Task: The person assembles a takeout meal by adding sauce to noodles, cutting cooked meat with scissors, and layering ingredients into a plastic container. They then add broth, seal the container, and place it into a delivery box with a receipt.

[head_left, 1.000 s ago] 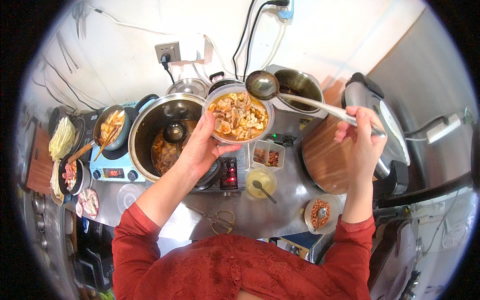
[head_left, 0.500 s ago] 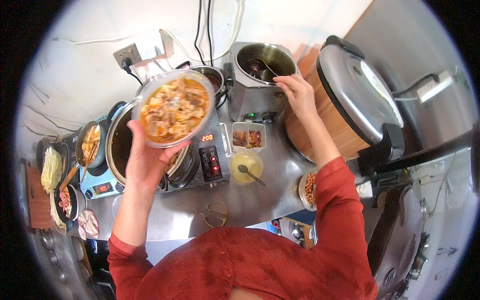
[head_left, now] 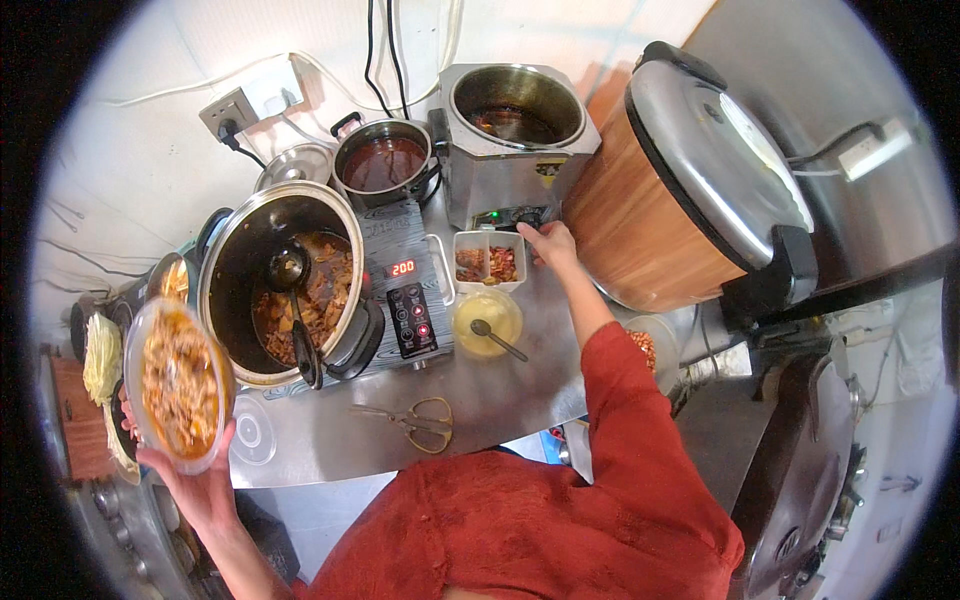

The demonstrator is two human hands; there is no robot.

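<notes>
My left hand [head_left: 200, 490] holds a clear plastic bowl of chunky stew in orange broth [head_left: 183, 385], tilted at the left over the counter edge. My right hand [head_left: 550, 244] has its fingers drawn together at the lower front of the steel electric warmer [head_left: 500, 180], beside its dark knob [head_left: 526, 215]. Its fingertips are also close to a white two-part container [head_left: 489, 237] of red dried spices; what they grip, if anything, is hidden. Dark liquid lies in the warmer's round well. A big pot [head_left: 215, 345] of meat stew, with a black ladle [head_left: 298, 330] inside, stands between the hands.
A smaller pot of red broth [head_left: 383, 163] sits behind. Near the front lie scissors [head_left: 425, 425], a clear round lid [head_left: 252, 432] and a yellowish bowl with a spoon [head_left: 475, 310]. A large wood-patterned cooker [head_left: 650, 210] bounds the right. Napa cabbage [head_left: 101, 350] is far left.
My left hand has carried the bowl left and down, uncovering the big pot. My right hand has let go of the ladle handle at the warmer's well and come down to its front.
</notes>
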